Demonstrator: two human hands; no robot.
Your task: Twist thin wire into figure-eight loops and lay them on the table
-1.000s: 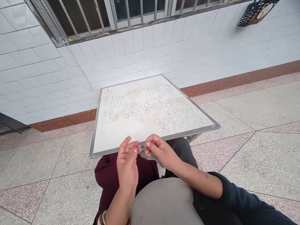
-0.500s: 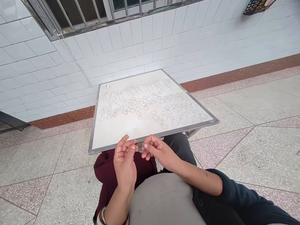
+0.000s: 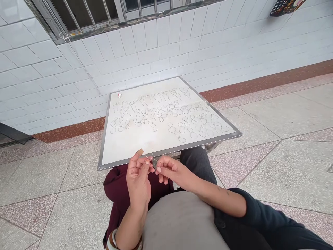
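Over the near edge of a white board-topped table [image 3: 122,146], my left hand [image 3: 139,177] pinches a thin pale wire [image 3: 148,156] between thumb and fingers. A tan patch like tape [image 3: 140,151] wraps the tip of its index finger. Close by on the right, my right hand [image 3: 173,172] is closed, its thumb and index finger pinching the other part of the same wire. The wire curves in a small loop between the hands; its exact shape is too fine to make out. Several thin wire pieces bent into double loops [image 3: 182,128] lie in rows on the tabletop.
Farther back on the table lies a row of looped wires with long loose ends [image 3: 163,96]. A small red-and-white object [image 3: 119,95] sits at the far left corner. The table's grey metal rim [image 3: 169,151] runs just beyond my hands, and a white tiled wall [image 3: 156,52] stands behind.
My right hand has shifted slightly left, bringing its fingertips closer to my left hand. The wire between the hands has changed its curve, with a strand now rising above them.
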